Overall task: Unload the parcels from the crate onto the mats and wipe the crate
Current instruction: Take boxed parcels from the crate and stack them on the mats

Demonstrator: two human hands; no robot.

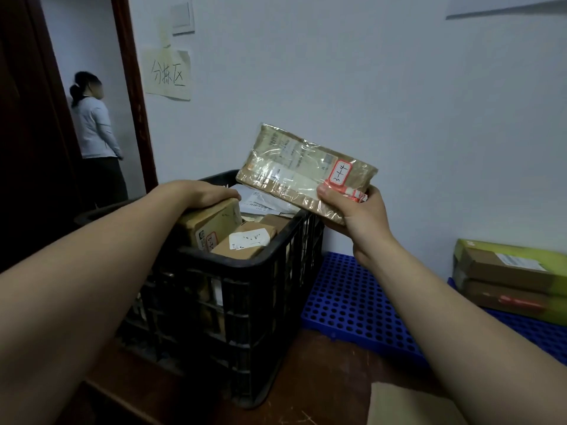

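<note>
Parcels still crowd the black plastic crate [245, 271], so from the head view unloading looks barely begun. The right hand [352, 210] holds a flat tape-wrapped parcel [303, 167] clear above the crate's right rim, thumb pressed on its near face and fingers curled underneath. The left hand [208, 193] lies over a brown box [211, 222] standing in the crate, its fingers curling down the far side in a grip. A small labelled box [245, 242] sits just beside it. The blue perforated mat [352, 302] beside the crate is bare near it; yellow-green cartons [509, 271] are stacked further right. Wiping cannot start until the crate is emptied.
</note>
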